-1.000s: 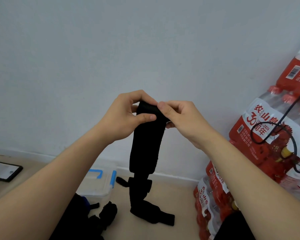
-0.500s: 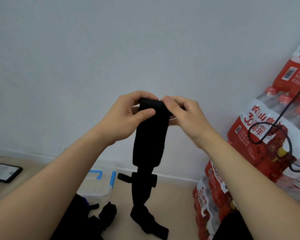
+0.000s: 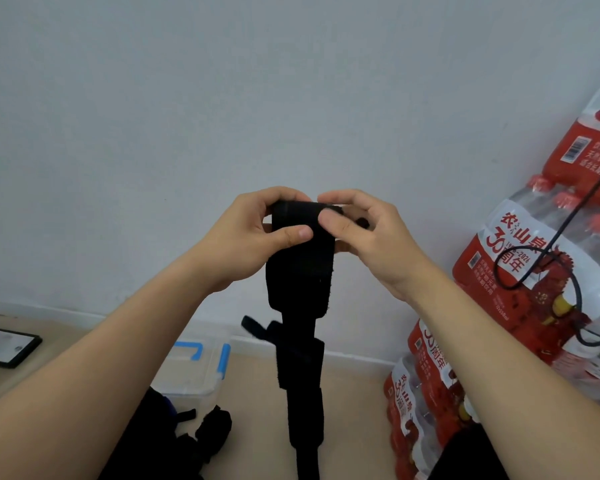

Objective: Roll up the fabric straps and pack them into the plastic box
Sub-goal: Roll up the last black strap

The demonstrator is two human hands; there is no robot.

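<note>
Holding a black fabric strap (image 3: 300, 265) up in the air, in front of the pale wall (image 3: 291, 81), by its top end. Gripping this end from both sides: the left hand (image 3: 243, 244) curling its fingers over the upper edge and pressing the thumb flat on the front face, the right hand (image 3: 374, 237) curling its fingers over the same edge and pressing its thumb just beside the left thumb. Bending the top end over at the fingers; not possible to tell the number of turns. Letting the rest hang straight down between the two forearms, wide at the top, narrower lower down, with a small tab (image 3: 253, 325) sticking out to the left at the narrowing, and running out of view at the bottom.

Seeing on the beige floor (image 3: 354, 393), below and left of the hanging strap, a clear plastic box (image 3: 201, 375) with blue latches (image 3: 224, 362), standing near the wall and partly hidden behind the left forearm. Just in front of it, more black straps (image 3: 213, 427) lying in a loose heap. At the right, against the wall, stacked packs of water bottles (image 3: 520, 271) in red and white wrap, with a black cable (image 3: 548, 251) hanging across them. At the far left, a flat thing with a black frame (image 3: 14, 348) lying on the floor.
</note>
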